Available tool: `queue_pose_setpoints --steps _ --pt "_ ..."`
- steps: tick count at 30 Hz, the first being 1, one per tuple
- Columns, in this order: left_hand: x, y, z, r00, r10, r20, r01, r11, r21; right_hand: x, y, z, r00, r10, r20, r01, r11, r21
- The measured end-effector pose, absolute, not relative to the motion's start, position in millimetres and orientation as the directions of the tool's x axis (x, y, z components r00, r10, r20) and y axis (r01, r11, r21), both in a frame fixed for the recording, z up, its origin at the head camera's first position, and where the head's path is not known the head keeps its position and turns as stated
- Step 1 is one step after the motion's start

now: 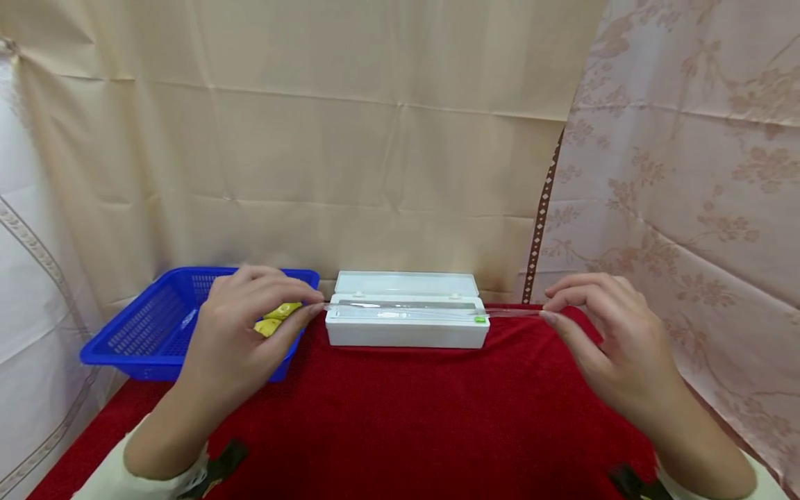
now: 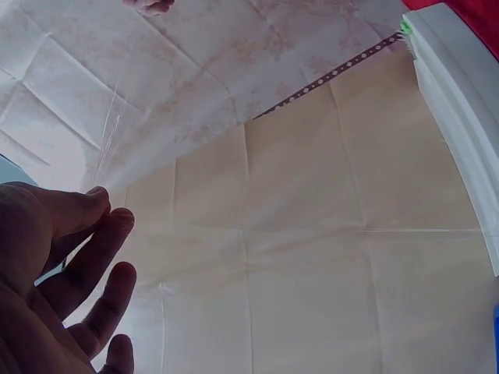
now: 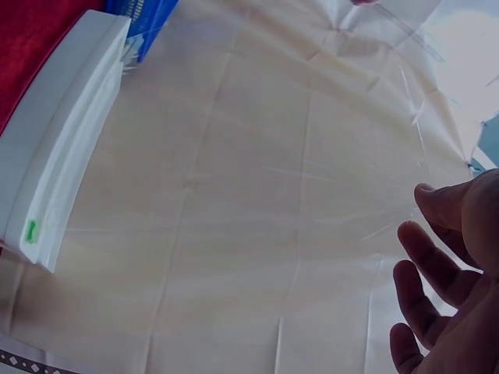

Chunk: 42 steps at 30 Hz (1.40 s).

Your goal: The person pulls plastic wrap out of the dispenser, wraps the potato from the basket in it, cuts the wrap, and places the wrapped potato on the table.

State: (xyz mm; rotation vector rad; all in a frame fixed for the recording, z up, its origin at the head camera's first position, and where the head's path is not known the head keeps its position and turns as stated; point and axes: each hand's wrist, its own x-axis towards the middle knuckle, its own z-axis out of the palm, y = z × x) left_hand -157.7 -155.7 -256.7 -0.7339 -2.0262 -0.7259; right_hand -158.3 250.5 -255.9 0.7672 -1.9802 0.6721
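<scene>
A sheet of clear plastic wrap (image 1: 514, 313) stretches level between the two hands, in front of a white wrap dispenser (image 1: 406, 336). At its left end, my left hand (image 1: 240, 337) pinches the film between thumb and fingers. My right hand (image 1: 615, 337) holds the other end at its thumb and fingertips. In both wrist views the film is nearly invisible, with only faint creases showing. The dispenser's lid (image 1: 406, 284) stands raised at the back, and a green slider (image 1: 480, 319) sits at its right front. Whether the film still joins the roll, I cannot tell.
A blue plastic basket (image 1: 134, 357) stands at the left, behind my left hand. Yellow packaged items (image 1: 267, 327) show in it, partly hidden by that hand. Red cloth (image 1: 425, 417) covers the table. Beige curtain (image 1: 300, 153) hangs behind, with patterned curtain (image 1: 700, 180) at the right.
</scene>
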Motion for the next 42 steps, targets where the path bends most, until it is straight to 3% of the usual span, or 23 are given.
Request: queue_pose_setpoints --steps 5,11,18,23,25,29,32,38,42 --pt "-150 -156 -257 -0.460 0.245 0.853 0.727 0.655 0.204 -151 251 -257 -0.425 -0.286 0.859 -0.738 0.659 -0.146" --pt "-140 -159 -261 -0.493 0.270 0.827 0.721 0.659 0.214 -140 254 -262 -0.454 -0.305 0.837 -0.726 0.671 -0.149" --pt "-133 -164 -274 -0.425 0.358 0.832 0.814 0.552 0.178 -125 256 -275 -0.458 -0.347 0.819 -0.767 0.620 -0.167" --pt "-129 -169 -292 -0.505 0.443 0.740 0.815 0.527 0.240 -120 259 -291 -0.449 -0.412 0.793 -0.807 0.568 -0.162" --pt "-130 -170 -304 -0.509 0.484 0.712 0.823 0.515 0.238 -120 261 -301 -0.460 -0.442 0.770 -0.809 0.567 -0.157" --pt "-134 -171 -327 -0.516 0.564 0.645 0.836 0.494 0.238 -120 267 -322 -0.579 -0.474 0.663 -0.748 0.632 -0.203" --pt "-135 -170 -341 -0.555 0.600 0.576 0.823 0.499 0.272 -118 269 -336 -0.682 -0.477 0.554 -0.678 0.696 -0.236" --pt "-134 -170 -355 -0.689 0.622 0.371 0.722 0.550 0.420 -121 268 -357 -0.750 -0.518 0.411 -0.650 0.693 -0.311" --pt "-136 -169 -364 -0.728 0.644 0.233 0.660 0.570 0.489 -124 269 -371 -0.788 -0.535 0.304 -0.616 0.684 -0.392"
